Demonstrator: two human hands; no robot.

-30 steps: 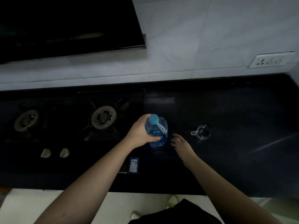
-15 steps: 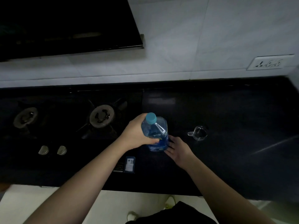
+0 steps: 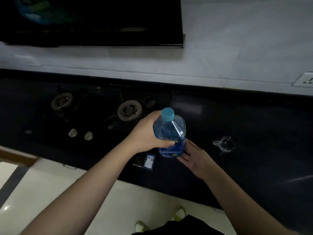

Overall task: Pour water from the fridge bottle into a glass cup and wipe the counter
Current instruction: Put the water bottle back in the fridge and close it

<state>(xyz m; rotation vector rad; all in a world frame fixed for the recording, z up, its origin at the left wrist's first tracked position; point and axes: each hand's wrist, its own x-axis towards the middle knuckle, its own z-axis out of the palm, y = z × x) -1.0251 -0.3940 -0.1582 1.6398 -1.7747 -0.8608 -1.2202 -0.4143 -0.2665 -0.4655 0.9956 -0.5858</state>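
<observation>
A clear blue water bottle (image 3: 171, 133) with a light blue cap stands upright, its cap on, at the middle of the dark counter (image 3: 254, 133). My left hand (image 3: 145, 133) is wrapped around its left side. My right hand (image 3: 191, 155) touches the bottle's base from the right with the fingers spread under and beside it. A small glass cup (image 3: 226, 144) with a handle on its left sits on the counter, a short way right of the bottle and apart from both hands.
A black gas hob (image 3: 84, 112) with two burners and two knobs lies left of the bottle. A small card-like label (image 3: 149, 161) sits at the hob's front edge. A dark range hood (image 3: 91, 21) hangs above. A wall socket (image 3: 304, 81) is at the far right.
My right hand has moved left from beside the bottle to touch its base. The bottle seems slightly lifted and tilted. The camera has swung, shifting everything to the right.
</observation>
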